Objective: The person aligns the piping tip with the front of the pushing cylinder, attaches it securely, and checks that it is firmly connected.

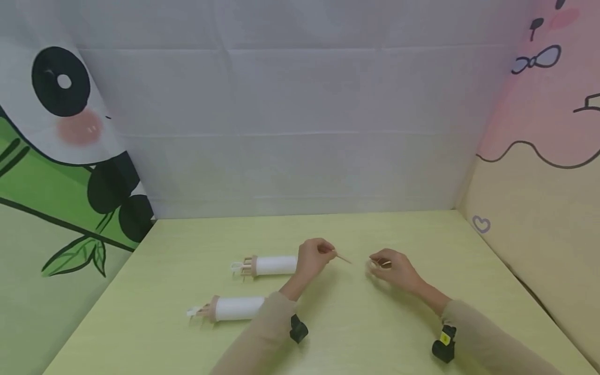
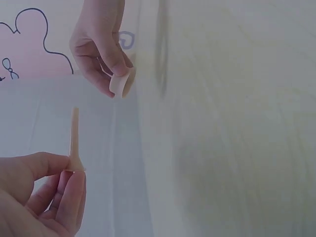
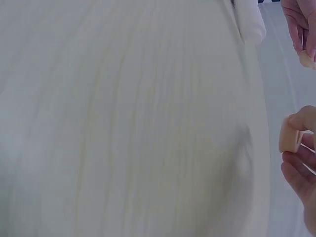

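Thumb and fingertips of my left hand point(image 1: 312, 260) pinch a thin beige stick point(image 2: 74, 133) by its flared end. Its straight narrow end points up in the left wrist view and toward the right hand in the head view. My right hand point(image 1: 395, 269) holds a short, pale beige ring point(image 3: 288, 136) between thumb and fingers. Stick and ring are apart, both held above the table. To the left of the left hand lies a white cylinder point(image 1: 275, 265) with a beige collar and thin prongs. The left hand and wrist hide its right end.
A second white cylinder point(image 1: 239, 308) of the same kind lies nearer, partly covered by the left sleeve point(image 1: 262, 333). Both are on the pale yellow table point(image 1: 365, 333). A white cloth wall point(image 1: 300, 104) stands behind, with cartoon-printed panels on both sides.
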### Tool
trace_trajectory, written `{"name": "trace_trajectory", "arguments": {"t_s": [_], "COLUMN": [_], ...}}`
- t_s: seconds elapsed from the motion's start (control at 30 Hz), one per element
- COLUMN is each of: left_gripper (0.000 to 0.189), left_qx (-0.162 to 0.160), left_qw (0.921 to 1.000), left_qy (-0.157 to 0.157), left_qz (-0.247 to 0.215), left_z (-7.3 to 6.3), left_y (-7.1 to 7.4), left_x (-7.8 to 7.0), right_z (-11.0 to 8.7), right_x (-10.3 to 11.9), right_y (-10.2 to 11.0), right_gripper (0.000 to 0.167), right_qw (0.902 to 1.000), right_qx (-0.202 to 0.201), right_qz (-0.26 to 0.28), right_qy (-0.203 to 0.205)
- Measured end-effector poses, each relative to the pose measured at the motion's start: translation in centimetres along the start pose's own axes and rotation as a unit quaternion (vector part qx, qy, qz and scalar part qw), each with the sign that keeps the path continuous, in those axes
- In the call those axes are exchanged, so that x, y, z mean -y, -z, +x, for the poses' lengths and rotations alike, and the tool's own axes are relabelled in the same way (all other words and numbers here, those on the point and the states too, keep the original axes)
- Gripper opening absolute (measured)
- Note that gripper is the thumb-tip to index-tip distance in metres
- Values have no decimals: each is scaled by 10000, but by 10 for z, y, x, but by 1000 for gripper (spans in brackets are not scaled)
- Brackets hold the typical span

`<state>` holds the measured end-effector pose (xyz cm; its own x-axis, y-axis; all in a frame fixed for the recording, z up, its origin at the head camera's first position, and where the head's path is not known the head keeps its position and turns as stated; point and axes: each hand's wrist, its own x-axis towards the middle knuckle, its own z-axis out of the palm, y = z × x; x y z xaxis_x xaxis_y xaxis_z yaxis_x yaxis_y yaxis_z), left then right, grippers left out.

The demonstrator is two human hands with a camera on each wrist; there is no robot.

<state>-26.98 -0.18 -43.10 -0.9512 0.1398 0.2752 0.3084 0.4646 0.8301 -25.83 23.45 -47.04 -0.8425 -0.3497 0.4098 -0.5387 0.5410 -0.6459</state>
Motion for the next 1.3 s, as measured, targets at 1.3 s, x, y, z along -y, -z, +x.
{"name": "trace_trajectory", "arguments": {"t_s": [1.3], "left_gripper": [5], "left_qx": [-957], "left_qw": [9941], "left_qy": [-507], "left_qz": [-36], "left_z": [-44], "left_y": [69], "left_x": [4], "right_z": [19], "right_x": [127], "right_y": [-51], "right_gripper": [28], "right_qw": [9745], "right_qx": [-808], "right_qz": [1236], "right_qy": [1690]}}
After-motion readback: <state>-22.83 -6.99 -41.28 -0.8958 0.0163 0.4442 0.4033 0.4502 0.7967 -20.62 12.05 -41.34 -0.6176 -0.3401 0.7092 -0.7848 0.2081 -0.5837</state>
